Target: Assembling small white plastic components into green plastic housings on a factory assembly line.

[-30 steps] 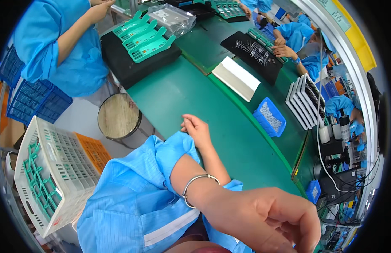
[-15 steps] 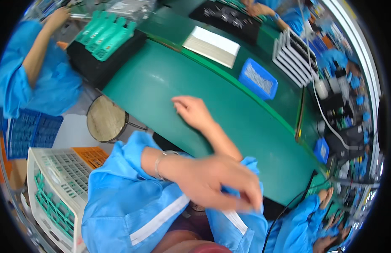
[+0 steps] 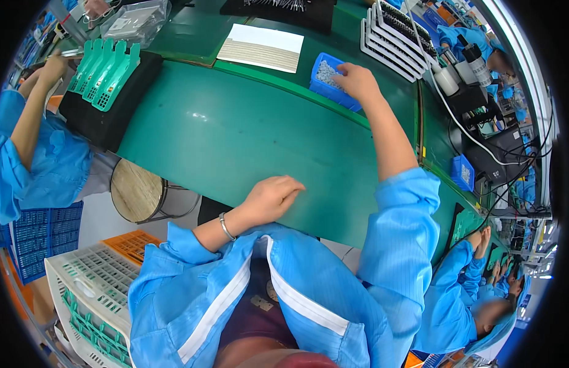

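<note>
Over the small blue bin (image 3: 333, 95), my right hand (image 3: 358, 83) reaches with its arm stretched forward. Its fingers are bent together at the pale small parts (image 3: 327, 72) in the bin; anything between the fingertips is hidden. My left hand (image 3: 267, 201), with a silver bracelet (image 3: 225, 227) at the wrist, rests near the front edge of the green worktable (image 3: 235, 135). Its fingers point to the right, loosely bent, with the thumb slightly apart, and no object shows in it.
Beyond the table's ridge lie a white flat stack (image 3: 263, 46) and white racks (image 3: 392, 46). Green plastic trays (image 3: 103, 76) stand on a black block at left, beside a co-worker's arm (image 3: 30, 126). A round stool (image 3: 137, 190) and a white crate (image 3: 88, 282) are at lower left.
My right hand has gone from the table's middle out to the blue bin. My left hand has moved back left and down to the table's near edge, uncrossing from the right arm.
</note>
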A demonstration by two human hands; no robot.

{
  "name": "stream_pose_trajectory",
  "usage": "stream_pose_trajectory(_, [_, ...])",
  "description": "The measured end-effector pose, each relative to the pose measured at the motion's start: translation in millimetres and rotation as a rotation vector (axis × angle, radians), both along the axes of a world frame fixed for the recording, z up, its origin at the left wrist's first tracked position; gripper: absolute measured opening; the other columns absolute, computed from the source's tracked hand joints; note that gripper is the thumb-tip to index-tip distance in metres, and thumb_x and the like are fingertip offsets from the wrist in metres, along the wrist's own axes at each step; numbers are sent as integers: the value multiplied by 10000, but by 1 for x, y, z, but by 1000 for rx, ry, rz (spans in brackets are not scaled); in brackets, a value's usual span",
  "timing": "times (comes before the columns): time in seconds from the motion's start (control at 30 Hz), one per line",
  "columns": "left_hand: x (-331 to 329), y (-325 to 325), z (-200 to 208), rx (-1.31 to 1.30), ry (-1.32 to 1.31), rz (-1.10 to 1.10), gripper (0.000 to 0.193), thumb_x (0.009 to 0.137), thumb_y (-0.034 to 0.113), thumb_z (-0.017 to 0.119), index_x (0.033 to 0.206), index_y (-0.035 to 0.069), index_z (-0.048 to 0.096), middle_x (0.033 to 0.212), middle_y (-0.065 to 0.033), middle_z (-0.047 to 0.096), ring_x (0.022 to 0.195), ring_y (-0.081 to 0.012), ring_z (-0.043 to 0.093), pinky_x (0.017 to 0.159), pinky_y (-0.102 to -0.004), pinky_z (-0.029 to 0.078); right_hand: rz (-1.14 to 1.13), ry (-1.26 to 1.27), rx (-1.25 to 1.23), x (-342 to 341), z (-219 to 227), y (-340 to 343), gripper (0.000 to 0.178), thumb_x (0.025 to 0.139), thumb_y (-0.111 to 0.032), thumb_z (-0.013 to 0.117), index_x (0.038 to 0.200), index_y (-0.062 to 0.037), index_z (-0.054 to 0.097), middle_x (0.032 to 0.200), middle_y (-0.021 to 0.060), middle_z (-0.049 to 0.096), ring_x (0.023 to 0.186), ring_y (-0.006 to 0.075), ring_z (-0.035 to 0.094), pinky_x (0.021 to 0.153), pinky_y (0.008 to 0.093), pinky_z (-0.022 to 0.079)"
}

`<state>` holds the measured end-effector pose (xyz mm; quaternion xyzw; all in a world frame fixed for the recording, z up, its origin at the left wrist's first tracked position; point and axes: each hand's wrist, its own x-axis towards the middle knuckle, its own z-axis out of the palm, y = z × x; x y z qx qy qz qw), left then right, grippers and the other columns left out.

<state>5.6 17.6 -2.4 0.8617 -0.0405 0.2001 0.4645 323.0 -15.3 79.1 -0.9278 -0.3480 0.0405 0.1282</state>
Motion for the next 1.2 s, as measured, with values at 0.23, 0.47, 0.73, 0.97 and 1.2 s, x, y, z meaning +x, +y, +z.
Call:
stream_pose_trajectory(0.23, [6,3,0,27,8,0,115,802,51,558,909,42,597,848,-118,605,790,-295,593,696,-376,480,7,-33,-83,2,-9,31,489,711,-342,613,1157,-141,592,1091,124,620,1014,286,581,865,376,466])
stream_pose_trajectory(0.47, [5,2,3,-23,47,10,125,810,32,548,923,32,602,865,-133,611,789,-307,598,673,-377,486,177,-183,-115,19,-20,21,220,722,-186,563,893,-108,678,884,164,652,851,324,624,782,417,492])
stream_pose_trajectory(0.73, [4,-2,-1,-401,235,89,110,851,34,549,931,5,619,865,-96,643,763,-175,618,680,-271,489,45,-147,192,3,-26,3,203,669,-106,576,827,-111,703,863,158,655,840,326,628,773,407,507])
stream_pose_trajectory(0.97, [16,9,7,-899,243,50,171,899,71,517,1053,11,562,925,-38,603,777,-84,548,731,-219,441,-25,-156,233,7,-34,-9,208,729,-123,549,869,-109,702,867,138,659,830,304,626,789,388,498])
stream_pose_trajectory(1.2, [31,27,13,-1063,181,80,188,893,82,525,1072,32,554,937,-41,600,761,-91,550,712,-215,437,-70,-222,461,13,-44,-6,187,729,-144,572,857,-87,697,841,148,654,789,309,630,774,388,500])
